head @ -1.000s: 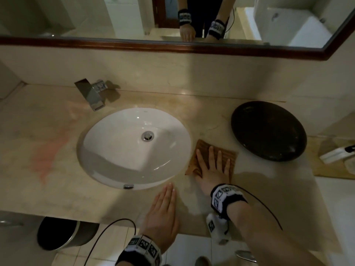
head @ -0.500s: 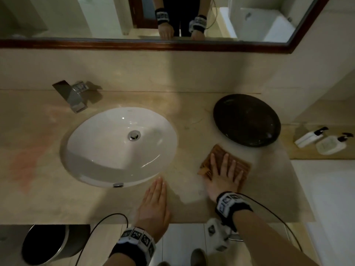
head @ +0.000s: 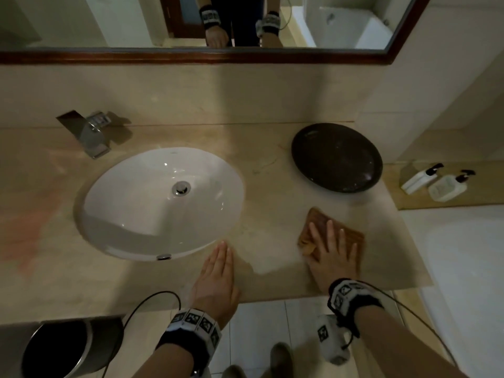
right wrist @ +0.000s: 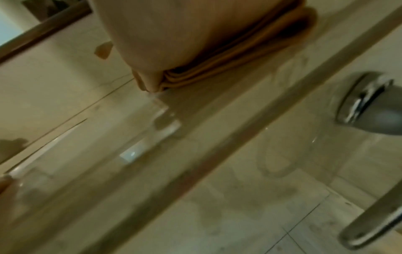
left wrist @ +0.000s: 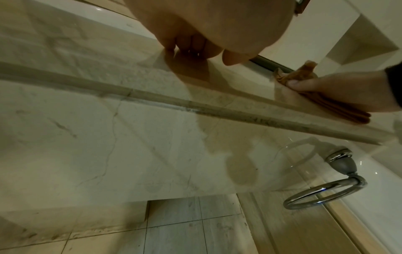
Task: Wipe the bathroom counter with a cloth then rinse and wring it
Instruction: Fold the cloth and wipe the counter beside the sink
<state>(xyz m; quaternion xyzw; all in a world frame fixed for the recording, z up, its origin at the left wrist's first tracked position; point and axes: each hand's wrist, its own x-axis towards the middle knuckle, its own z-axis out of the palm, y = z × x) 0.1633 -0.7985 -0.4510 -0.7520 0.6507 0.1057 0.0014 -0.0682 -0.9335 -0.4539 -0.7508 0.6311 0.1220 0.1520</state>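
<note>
A folded brown cloth point(head: 316, 223) lies on the beige stone counter point(head: 272, 170), right of the white oval sink point(head: 161, 203). My right hand point(head: 331, 249) presses flat on it with fingers spread and straight. The left wrist view shows the cloth point(left wrist: 304, 75) under that hand, thumb at its edge. In the right wrist view the folded layers of the cloth point(right wrist: 228, 68) sit under my palm. My left hand point(head: 218, 271) rests flat on the counter near the front edge, just right of the sink, holding nothing.
A black round dish point(head: 336, 156) sits behind the cloth. The chrome faucet point(head: 90, 132) stands at the sink's back left. Two pump bottles point(head: 436, 181) lie on a ledge at right. A bin point(head: 68, 347) stands below left; a towel ring point(left wrist: 324, 192) hangs under the counter.
My right hand has slid the cloth rightward from the sink's rim to the area in front of the black dish. The left hand stays planted on the counter.
</note>
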